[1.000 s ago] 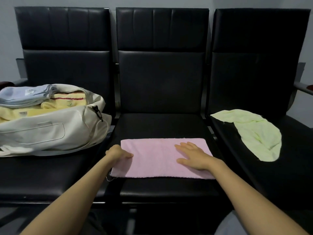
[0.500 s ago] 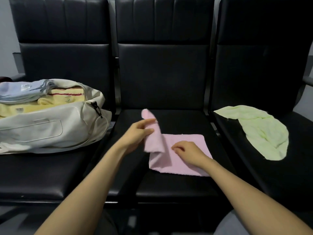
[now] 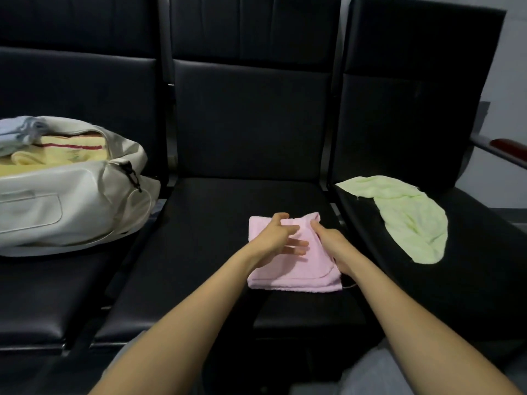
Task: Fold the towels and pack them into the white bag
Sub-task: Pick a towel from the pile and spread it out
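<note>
A pink towel (image 3: 296, 273) lies folded in half on the middle black seat (image 3: 199, 252). My left hand (image 3: 278, 238) rests flat on its top layer with the fingers spread. My right hand (image 3: 335, 246) is at the towel's right edge, thumb on top and fingers hidden under the top layer, pinching it. The white bag (image 3: 71, 201) sits open on the left seat, with a yellow towel (image 3: 71, 149) and a light blue towel (image 3: 17, 132) folded inside. A light green towel (image 3: 413, 220) lies unfolded and rumpled on the right seat.
Three black padded chairs stand in a row with tall backs behind the seats. A dark red armrest (image 3: 507, 146) sticks out at the far right. The bag's strap and zipper pull (image 3: 132, 175) hang toward the middle seat.
My left hand lifted the pink towel's left half and laid it over the right half. My right hand slid from the towel's middle to its right edge. The view tilted down and left.
</note>
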`<state>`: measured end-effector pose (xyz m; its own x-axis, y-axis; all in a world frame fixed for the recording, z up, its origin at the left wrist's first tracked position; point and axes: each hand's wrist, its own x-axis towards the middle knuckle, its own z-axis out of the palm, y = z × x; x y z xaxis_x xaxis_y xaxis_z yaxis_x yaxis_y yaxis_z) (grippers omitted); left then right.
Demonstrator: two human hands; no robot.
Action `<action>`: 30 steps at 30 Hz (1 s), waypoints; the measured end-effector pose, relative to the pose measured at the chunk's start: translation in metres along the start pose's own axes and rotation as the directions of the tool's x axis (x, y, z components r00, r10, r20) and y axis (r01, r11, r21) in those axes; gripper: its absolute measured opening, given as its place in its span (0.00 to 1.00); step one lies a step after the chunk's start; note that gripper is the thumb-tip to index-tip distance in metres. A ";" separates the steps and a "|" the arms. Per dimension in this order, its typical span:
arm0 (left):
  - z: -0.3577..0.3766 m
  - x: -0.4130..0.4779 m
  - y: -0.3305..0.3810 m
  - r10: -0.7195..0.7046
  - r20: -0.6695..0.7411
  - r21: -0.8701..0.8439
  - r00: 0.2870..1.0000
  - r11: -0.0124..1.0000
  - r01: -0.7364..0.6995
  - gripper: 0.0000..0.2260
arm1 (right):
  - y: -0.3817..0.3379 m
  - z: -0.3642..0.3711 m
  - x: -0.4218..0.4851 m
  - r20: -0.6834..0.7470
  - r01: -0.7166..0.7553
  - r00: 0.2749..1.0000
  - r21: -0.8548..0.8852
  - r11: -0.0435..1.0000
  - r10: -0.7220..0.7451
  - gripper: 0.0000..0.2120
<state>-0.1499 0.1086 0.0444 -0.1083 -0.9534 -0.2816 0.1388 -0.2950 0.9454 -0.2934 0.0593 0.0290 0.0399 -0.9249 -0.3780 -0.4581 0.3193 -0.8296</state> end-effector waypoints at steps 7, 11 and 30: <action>-0.042 0.003 -0.008 0.178 -0.381 0.618 0.907 0.779 0.107 0.16 | 0.002 -0.008 -0.002 -0.032 0.178 0.979 -0.362 0.915 -0.203 0.26; -0.057 -0.004 -0.011 0.086 -0.431 0.726 0.898 0.624 0.289 0.14 | 0.003 -0.012 -0.001 -0.037 0.129 0.983 -0.566 0.814 -0.182 0.20; -0.063 -0.009 -0.008 -0.101 -0.350 0.410 0.931 0.877 0.250 0.08 | -0.003 -0.003 0.007 0.063 -0.051 0.996 -0.116 0.992 0.059 0.23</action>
<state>-0.0875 0.1159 0.0295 0.2301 -0.8800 -0.4156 -0.3085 -0.4710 0.8264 -0.2949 0.0514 0.0301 0.0690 -0.8898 -0.4511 -0.5596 0.3398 -0.7559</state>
